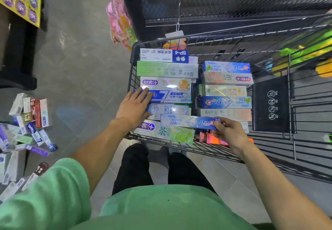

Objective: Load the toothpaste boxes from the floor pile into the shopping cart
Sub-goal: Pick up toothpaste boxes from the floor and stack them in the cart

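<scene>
Two neat rows of boxes fill the cart already, so the load is well under way. The right hand pinches a blue box by its end, lowering it across the near row. The left hand lies flat, fingers straight, steadying boxes at 11 o'clock from it. Plenty left, though: the pile sprawls on the floor at 9 o'clock.

Shirt: I see mint green, short sleeves
Trousers: I see black
Forearms, hands: I see them bare
</scene>
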{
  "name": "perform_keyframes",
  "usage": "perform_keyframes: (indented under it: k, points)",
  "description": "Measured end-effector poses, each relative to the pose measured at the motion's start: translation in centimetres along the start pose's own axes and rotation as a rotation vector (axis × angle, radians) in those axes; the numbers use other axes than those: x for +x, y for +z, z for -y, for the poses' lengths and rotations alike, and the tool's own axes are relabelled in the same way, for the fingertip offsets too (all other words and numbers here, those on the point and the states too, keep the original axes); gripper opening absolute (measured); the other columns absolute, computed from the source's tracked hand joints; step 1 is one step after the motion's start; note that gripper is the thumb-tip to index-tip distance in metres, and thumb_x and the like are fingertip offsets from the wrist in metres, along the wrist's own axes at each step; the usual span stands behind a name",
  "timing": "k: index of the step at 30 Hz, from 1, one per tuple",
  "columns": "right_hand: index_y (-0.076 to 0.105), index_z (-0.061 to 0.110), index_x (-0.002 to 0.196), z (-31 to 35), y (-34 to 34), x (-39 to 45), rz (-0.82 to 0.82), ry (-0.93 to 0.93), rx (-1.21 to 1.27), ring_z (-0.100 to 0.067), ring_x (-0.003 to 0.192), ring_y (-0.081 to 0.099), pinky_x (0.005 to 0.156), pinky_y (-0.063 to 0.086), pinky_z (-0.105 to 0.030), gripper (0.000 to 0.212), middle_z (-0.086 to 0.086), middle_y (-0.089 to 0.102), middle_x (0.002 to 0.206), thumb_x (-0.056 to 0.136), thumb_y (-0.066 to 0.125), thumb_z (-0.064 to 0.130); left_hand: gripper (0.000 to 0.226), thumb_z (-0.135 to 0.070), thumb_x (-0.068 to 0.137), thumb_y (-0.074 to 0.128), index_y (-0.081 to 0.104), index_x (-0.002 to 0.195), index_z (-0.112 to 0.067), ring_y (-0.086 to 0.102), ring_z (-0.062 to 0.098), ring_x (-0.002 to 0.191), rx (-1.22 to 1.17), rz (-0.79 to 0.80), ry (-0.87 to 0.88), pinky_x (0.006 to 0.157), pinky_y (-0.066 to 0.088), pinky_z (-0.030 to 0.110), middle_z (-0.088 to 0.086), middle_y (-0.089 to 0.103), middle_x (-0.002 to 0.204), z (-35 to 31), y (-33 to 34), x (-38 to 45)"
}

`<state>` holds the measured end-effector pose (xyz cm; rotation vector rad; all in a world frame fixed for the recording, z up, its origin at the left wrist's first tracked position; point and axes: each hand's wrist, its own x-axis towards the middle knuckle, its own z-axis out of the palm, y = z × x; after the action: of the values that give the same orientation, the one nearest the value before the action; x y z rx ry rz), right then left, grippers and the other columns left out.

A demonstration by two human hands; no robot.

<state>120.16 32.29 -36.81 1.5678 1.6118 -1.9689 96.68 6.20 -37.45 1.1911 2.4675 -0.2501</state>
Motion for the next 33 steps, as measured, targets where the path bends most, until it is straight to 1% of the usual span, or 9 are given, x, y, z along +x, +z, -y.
perform_keyframes:
  k: [7, 12, 17, 19, 22, 25, 28, 30, 33]
  points:
    - [0.054, -0.003, 0.135, 0.9, 0.9, 0.6, 0.001, 0.04, -0.001, -0.017, 0.07, 0.062, 0.065, 0.061, -0.022, 0.037, -0.012, 0.066, 0.092, 0.1, 0.06, 0.008, 0.076, -0.056, 0.102, 0.042, 0.013, 0.162, -0.02, 0.008, 0.024, 0.156, 0.027, -0.008, 0.023, 0.127, 0.007, 0.041, 0.004, 0.012, 0.17, 0.5, 0.1, 0.1]
    - [0.058, -0.005, 0.128, 0.7, 2.3, 0.9, 0.003, 0.058, -0.049, -0.022, 0.072, 0.063, 0.067, 0.062, -0.024, 0.031, -0.015, 0.063, 0.097, 0.1, 0.06, 0.008, 0.077, -0.057, 0.101, 0.043, 0.013, 0.162, -0.021, 0.008, 0.024, 0.156, 0.03, -0.013, 0.019, 0.126, 0.006, 0.041, 0.003, 0.012, 0.17, 0.5, 0.2, 0.1]
    - [0.063, 0.008, 0.118, 0.7, 3.9, 0.9, 0.015, 0.011, -0.087, -0.03, 0.085, 0.066, 0.087, 0.061, -0.041, 0.021, -0.017, 0.067, 0.094, 0.098, 0.063, 0.004, 0.075, -0.055, 0.102, 0.043, 0.013, 0.162, -0.021, 0.008, 0.023, 0.156, 0.021, -0.012, 0.02, 0.126, 0.007, 0.04, 0.003, 0.012, 0.17, 0.6, -0.1, 0.1]
    - [0.062, 0.011, 0.115, 1.0, 3.7, 0.8, 0.029, -0.032, -0.131, -0.029, 0.085, 0.067, 0.088, 0.059, -0.043, 0.023, -0.013, 0.067, 0.092, 0.096, 0.064, -0.001, 0.074, -0.054, 0.102, 0.044, 0.015, 0.162, -0.021, 0.01, 0.024, 0.156, 0.019, -0.016, 0.028, 0.126, 0.009, 0.04, 0.003, 0.013, 0.169, 0.6, -0.1, 0.1]
    - [0.061, 0.016, 0.107, 1.1, 3.2, 0.5, 0.039, -0.141, -0.352, -0.024, 0.079, 0.066, 0.08, 0.057, -0.042, 0.03, -0.003, 0.069, 0.088, 0.088, 0.073, -0.003, 0.073, -0.049, 0.101, 0.05, 0.02, 0.161, -0.021, 0.012, 0.024, 0.155, -0.02, -0.019, 0.053, 0.126, 0.01, 0.039, 0.004, 0.015, 0.169, 1.1, -0.2, 0.2]
    - [0.058, 0.017, 0.099, 0.7, 3.4, 0.3, 0.04, -0.204, -0.578, -0.022, 0.081, 0.062, 0.068, 0.048, -0.026, 0.033, 0.002, 0.067, 0.09, 0.081, 0.079, -0.001, 0.073, -0.047, 0.1, 0.056, 0.025, 0.16, -0.019, 0.016, 0.026, 0.155, -0.06, -0.01, 0.083, 0.124, 0.012, 0.039, 0.005, 0.019, 0.168, 1.8, -0.6, 0.3]
    - [0.056, 0.013, 0.099, 0.3, 4.0, 0.3, 0.016, -0.257, -0.693, -0.026, 0.084, 0.063, 0.064, 0.045, -0.02, 0.031, -0.004, 0.067, 0.093, 0.082, 0.079, 0.0, 0.067, -0.041, 0.099, 0.058, 0.032, 0.157, -0.018, 0.021, 0.027, 0.153, -0.103, -0.043, 0.051, 0.124, 0.012, 0.041, 0.007, 0.026, 0.166, 2.2, -0.9, -0.1]
    - [0.053, 0.011, 0.1, 0.6, 4.5, 0.1, 0.002, -0.294, -0.768, -0.025, 0.078, 0.063, 0.055, 0.04, -0.01, 0.031, -0.009, 0.067, 0.097, 0.084, 0.077, -0.001, 0.061, -0.037, 0.101, 0.057, 0.038, 0.154, -0.015, 0.024, 0.029, 0.152, -0.194, -0.093, 0.011, 0.123, 0.014, 0.044, 0.009, 0.033, 0.163, 2.5, -0.9, -0.6]
    - [0.049, 0.011, 0.1, 1.2, 5.5, -0.1, 0.01, -0.333, -0.833, -0.015, 0.064, 0.057, 0.05, 0.04, -0.012, 0.03, -0.009, 0.061, 0.094, 0.087, 0.071, -0.005, 0.062, -0.045, 0.102, 0.051, 0.04, 0.154, -0.012, 0.024, 0.029, 0.152, -0.34, -0.125, -0.016, 0.124, 0.017, 0.043, 0.012, 0.036, 0.161, 2.8, -0.4, -2.0]
